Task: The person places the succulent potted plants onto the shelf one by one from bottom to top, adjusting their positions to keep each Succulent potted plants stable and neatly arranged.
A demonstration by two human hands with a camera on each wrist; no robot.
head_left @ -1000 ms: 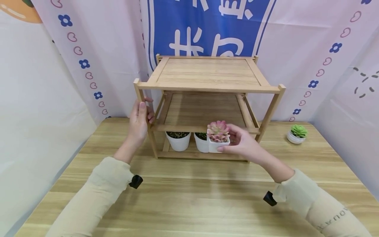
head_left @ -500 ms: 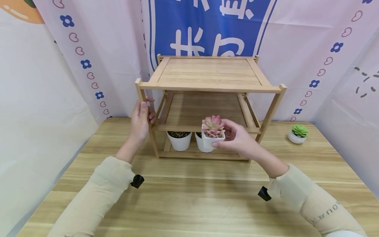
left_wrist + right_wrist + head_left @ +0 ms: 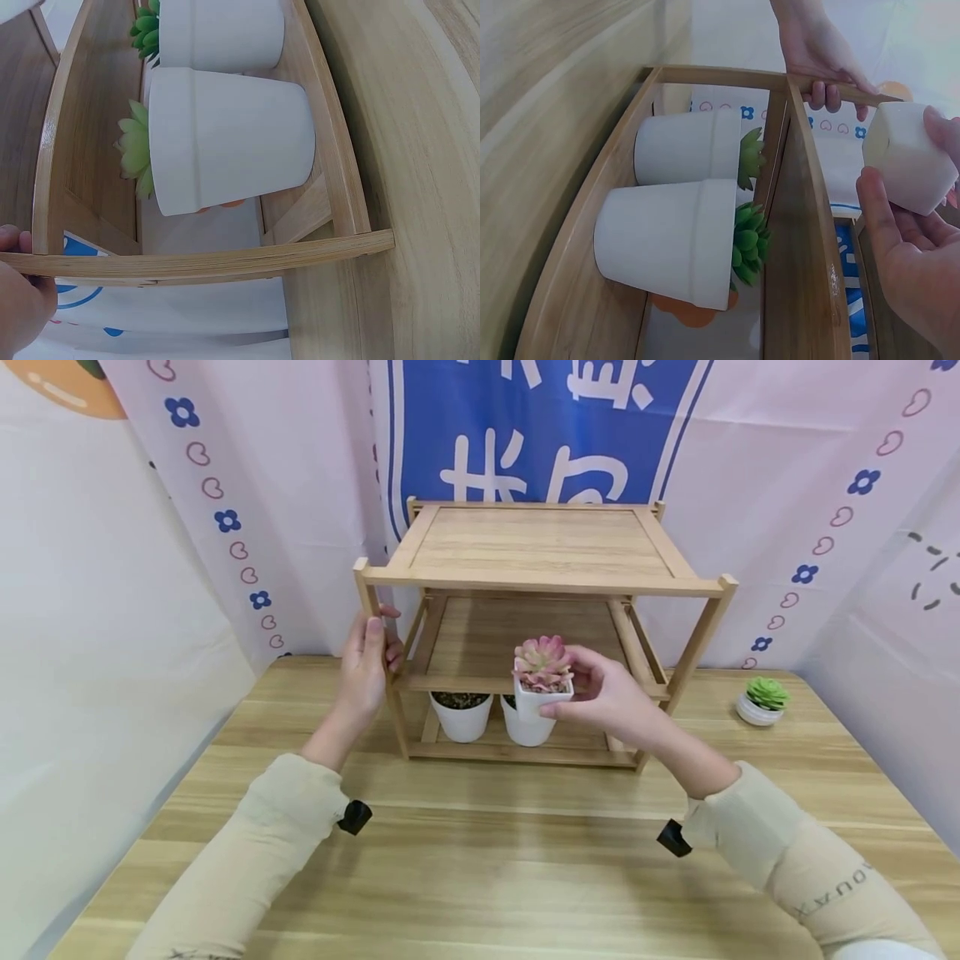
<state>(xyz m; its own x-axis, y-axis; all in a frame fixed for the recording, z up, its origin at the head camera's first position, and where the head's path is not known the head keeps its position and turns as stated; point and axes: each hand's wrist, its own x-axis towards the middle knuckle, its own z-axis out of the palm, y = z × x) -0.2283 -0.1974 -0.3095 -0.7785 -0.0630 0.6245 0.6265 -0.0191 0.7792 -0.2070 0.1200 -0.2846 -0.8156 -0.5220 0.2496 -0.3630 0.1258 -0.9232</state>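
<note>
In the head view my right hand [image 3: 611, 693] holds a pink succulent [image 3: 543, 662] in a square white pot [image 3: 907, 150], raised in front of the middle shelf's front edge. Thumb and fingers grip the pot from its right side. My left hand [image 3: 365, 664] grips the front left post of the wooden rack [image 3: 532, 583]. On the bottom shelf stand two round white pots, the left pot [image 3: 461, 720] and the right pot [image 3: 527, 727]. Seen from the wrists, one bears a pale green succulent [image 3: 135, 150], the other a darker green succulent [image 3: 748, 244].
A small green succulent [image 3: 767, 693] in a low white bowl stands on the table [image 3: 480, 860] to the right of the rack. Behind the rack hangs a white cloth [image 3: 315, 460] with a blue panel. The rack's top shelf [image 3: 536, 539] overhangs the middle shelf [image 3: 487, 643].
My right hand has lifted the potted pink succulent from in front of the bottom shelf to the middle shelf's edge. My left hand keeps its grip on the post.
</note>
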